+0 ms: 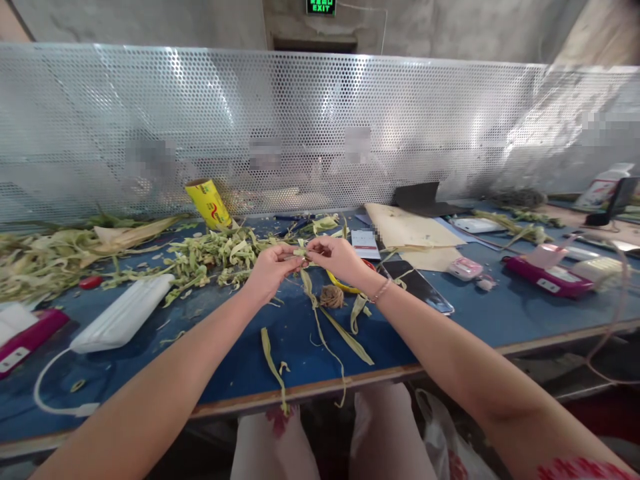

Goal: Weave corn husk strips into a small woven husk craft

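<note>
Over the middle of the table, my left hand (267,272) and my right hand (336,259) meet with fingertips pinched. Between them is a pale green husk strip (301,253), mostly hidden by the fingers. A long husk strip (307,287) hangs or lies just below the fingertips; whether it joins the held piece I cannot tell. A small brown ball of twine (331,297) sits under my right hand, beside a yellow ring (344,287) partly covered by the wrist. Loose husk strips (350,339) lie toward the front edge.
Piled husks (215,257) spread along the left, near a yellow tube (209,203) and a white power bank (125,313). To the right are a phone (417,287), brown paper (417,230), a pink case (465,268) and a magenta box (547,277). A perforated metal screen (300,113) stands behind.
</note>
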Motion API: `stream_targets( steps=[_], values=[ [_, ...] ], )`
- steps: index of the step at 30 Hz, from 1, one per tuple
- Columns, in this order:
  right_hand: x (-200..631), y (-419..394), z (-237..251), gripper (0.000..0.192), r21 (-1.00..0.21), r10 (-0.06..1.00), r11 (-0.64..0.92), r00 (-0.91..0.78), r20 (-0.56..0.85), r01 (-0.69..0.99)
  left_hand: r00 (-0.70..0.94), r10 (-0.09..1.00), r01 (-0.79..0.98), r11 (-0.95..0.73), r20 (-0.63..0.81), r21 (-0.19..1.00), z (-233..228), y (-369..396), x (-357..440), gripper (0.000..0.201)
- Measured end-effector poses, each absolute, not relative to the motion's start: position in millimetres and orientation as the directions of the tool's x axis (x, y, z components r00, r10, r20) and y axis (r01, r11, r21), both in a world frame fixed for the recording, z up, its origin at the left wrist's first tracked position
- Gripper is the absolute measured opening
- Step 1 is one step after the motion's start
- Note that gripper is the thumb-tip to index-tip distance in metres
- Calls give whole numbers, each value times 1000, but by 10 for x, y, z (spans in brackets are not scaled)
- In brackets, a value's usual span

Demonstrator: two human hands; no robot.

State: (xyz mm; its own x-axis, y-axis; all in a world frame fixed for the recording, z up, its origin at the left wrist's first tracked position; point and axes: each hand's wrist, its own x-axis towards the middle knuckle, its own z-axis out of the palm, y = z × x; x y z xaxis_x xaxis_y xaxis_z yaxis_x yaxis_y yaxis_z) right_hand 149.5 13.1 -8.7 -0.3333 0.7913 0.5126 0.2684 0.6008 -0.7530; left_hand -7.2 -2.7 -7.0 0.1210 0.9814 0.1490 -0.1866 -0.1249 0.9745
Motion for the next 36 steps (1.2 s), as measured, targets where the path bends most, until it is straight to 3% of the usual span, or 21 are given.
stream_targets(
  steps=[12,19,27,36],
  values=[
    [1470,105,-101,14,-758,776,618,-312,548,206,165,980,-188,-81,113,979,-6,-62,-71,14],
    [1477,86,-96,10,-614,696,718,-315,646,328,182,981,-226,-29,71,974,-14,-65,-56,12],
    [1490,115,-83,16,-744,772,625,-323,547,234,142,988,-246,-31,68,969,-41,-54,-54,21],
    [1457,118,-111,16,-766,786,611,-265,558,200,102,989,-211,-79,102,974,-46,-63,-42,22]
  ],
)
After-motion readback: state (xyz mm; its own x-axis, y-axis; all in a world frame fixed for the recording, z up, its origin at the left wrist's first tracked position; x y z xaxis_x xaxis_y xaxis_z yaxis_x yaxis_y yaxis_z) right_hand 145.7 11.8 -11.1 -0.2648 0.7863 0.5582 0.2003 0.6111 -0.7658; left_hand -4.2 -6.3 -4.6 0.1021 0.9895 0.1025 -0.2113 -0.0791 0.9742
